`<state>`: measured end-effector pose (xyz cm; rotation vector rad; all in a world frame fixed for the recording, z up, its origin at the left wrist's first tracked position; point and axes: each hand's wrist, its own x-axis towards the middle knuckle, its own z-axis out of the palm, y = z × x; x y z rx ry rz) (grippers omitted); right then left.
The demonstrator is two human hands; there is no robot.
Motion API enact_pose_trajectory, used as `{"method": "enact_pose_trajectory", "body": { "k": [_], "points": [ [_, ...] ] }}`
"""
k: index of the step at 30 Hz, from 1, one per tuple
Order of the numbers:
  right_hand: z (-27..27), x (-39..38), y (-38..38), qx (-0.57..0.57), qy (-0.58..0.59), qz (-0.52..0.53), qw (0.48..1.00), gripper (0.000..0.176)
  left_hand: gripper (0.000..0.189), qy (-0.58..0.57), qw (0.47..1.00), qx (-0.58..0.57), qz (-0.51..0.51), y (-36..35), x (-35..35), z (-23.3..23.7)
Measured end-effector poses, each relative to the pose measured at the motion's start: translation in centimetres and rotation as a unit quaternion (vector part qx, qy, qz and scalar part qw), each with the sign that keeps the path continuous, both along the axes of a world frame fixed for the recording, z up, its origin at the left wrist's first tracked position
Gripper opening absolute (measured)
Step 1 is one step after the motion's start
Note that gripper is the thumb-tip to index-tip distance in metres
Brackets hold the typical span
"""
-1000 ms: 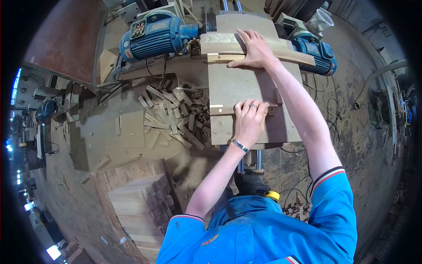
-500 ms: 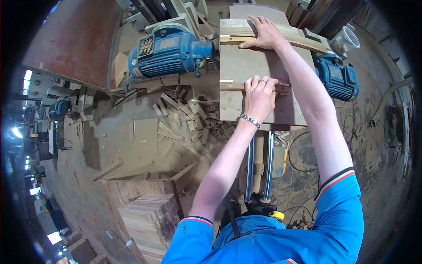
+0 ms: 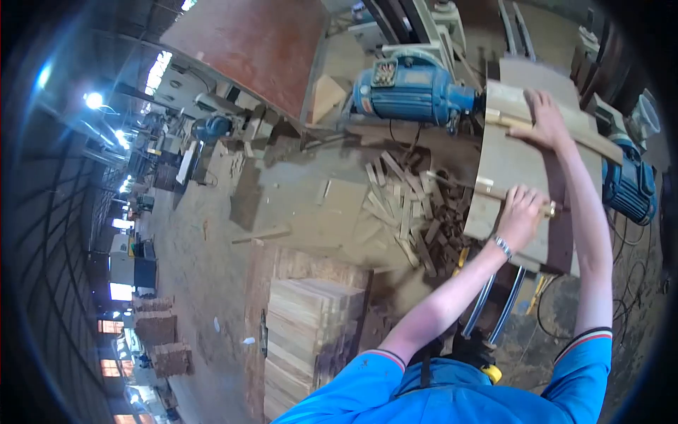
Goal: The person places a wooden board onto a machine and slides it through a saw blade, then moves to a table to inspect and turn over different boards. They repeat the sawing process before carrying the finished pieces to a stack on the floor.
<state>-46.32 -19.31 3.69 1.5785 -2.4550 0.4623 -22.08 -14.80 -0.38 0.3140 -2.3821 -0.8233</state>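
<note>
My left hand (image 3: 521, 218), with a metal watch on its wrist, is closed over a narrow brown wooden bar (image 3: 489, 189) lying across the near part of the machine's pale table (image 3: 519, 166). A small yellowish end (image 3: 550, 210) shows just right of its fingers. Farther up, my right hand (image 3: 548, 124) lies spread over a pale wooden board (image 3: 505, 95), its thumb stretched out against a thin wood strip (image 3: 500, 119) alongside. The undersides of both hands are hidden.
Blue motors stand left (image 3: 406, 95) and right (image 3: 628, 187) of the table. Below it run two metal rails (image 3: 480, 307). Wood offcuts (image 3: 406, 205) litter the floor at left; stacked blocks (image 3: 296, 332) sit nearer me. A plastic tub (image 3: 644, 113) stands at far right.
My view has turned left, so the table, motors and hands appear farther right and lower. Both hands keep about the same places on the table and wood.
</note>
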Motion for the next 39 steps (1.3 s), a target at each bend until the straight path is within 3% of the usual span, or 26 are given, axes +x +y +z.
{"method": "enact_pose_trajectory", "body": {
  "k": [2,4,6,8,10,11,12,14,17,20,21,24,26,28,30,32,34,37,38,39],
  "points": [
    [0.3,2.7,1.9,-0.018,-0.014,0.028,0.999,0.123,0.030,0.022,1.000,0.005,-0.002,1.6,2.9,0.5],
    [1.4,6.2,3.5,-0.010,-0.100,0.020,0.995,0.125,0.028,0.041,0.999,0.019,-0.013,2.8,5.1,-1.9],
    [0.2,7.9,5.7,-0.007,-0.039,0.039,0.998,0.122,0.027,0.036,0.999,0.021,-0.025,4.4,8.2,-0.7],
    [6.9,11.4,10.0,0.067,-0.110,0.064,0.990,0.115,0.028,-0.019,0.998,0.039,-0.040,6.9,11.7,1.6],
    [2.5,7.5,10.8,0.088,-0.103,0.162,0.977,0.095,0.029,0.022,1.000,0.005,-0.016,9.9,15.2,-0.9],
    [4.4,9.1,11.2,0.145,-0.119,0.165,0.968,0.096,0.032,0.028,0.999,-0.001,-0.018,10.9,17.2,-0.8],
    [4.6,10.3,11.2,0.200,-0.104,0.187,0.956,0.095,0.037,-0.038,0.995,-0.087,-0.006,12.1,19.1,-2.5],
    [4.6,12.3,12.5,0.158,-0.133,0.246,0.947,0.094,0.040,0.018,0.999,-0.030,-0.023,13.7,22.1,-1.9],
    [7.0,16.6,14.2,0.158,-0.197,0.199,0.947,0.091,0.041,-0.002,0.999,-0.002,-0.053,15.7,25.9,-0.2],
    [4.5,18.4,17.2,0.134,-0.097,0.198,0.966,0.100,0.042,0.011,0.999,-0.012,-0.040,18.3,29.2,-0.8],
    [4.7,20.4,18.1,0.184,-0.093,0.167,0.964,0.106,0.041,0.006,0.999,-0.017,-0.038,18.9,30.4,-0.7],
    [4.7,22.8,19.7,0.195,-0.088,0.148,0.965,0.101,0.043,-0.028,0.997,-0.067,-0.038,21.0,33.0,-0.9],
    [6.5,24.3,20.8,0.146,-0.055,0.172,0.973,0.101,0.045,-0.083,0.995,0.031,-0.054,20.6,34.2,1.9],
    [9.8,26.1,21.6,0.066,-0.084,0.245,0.964,0.102,0.050,-0.045,0.980,0.193,-0.020,18.5,34.4,4.9],
    [16.2,30.9,23.1,-0.046,-0.019,0.300,0.953,0.100,0.060,0.069,0.988,0.137,-0.015,14.2,34.3,9.3],
    [22.4,35.1,24.0,-0.094,-0.100,0.329,0.934,0.099,0.096,0.082,0.987,0.139,-0.012,11.4,33.6,13.7],
    [24.7,37.6,24.3,-0.228,-0.093,0.411,0.878,0.106,0.122,0.143,0.987,0.014,-0.077,9.6,32.4,16.9],
    [24.0,41.2,24.2,-0.334,-0.142,0.479,0.799,0.108,0.126,0.175,0.974,0.021,-0.140,8.8,32.0,20.1],
    [22.6,42.2,24.9,-0.327,-0.216,0.441,0.807,0.104,0.122,0.217,0.966,0.007,-0.142,8.4,33.0,21.5],
    [21.1,43.2,25.6,-0.322,-0.293,0.400,0.806,0.100,0.117,0.187,0.973,-0.010,-0.137,7.6,33.9,21.6]
  ]
}}
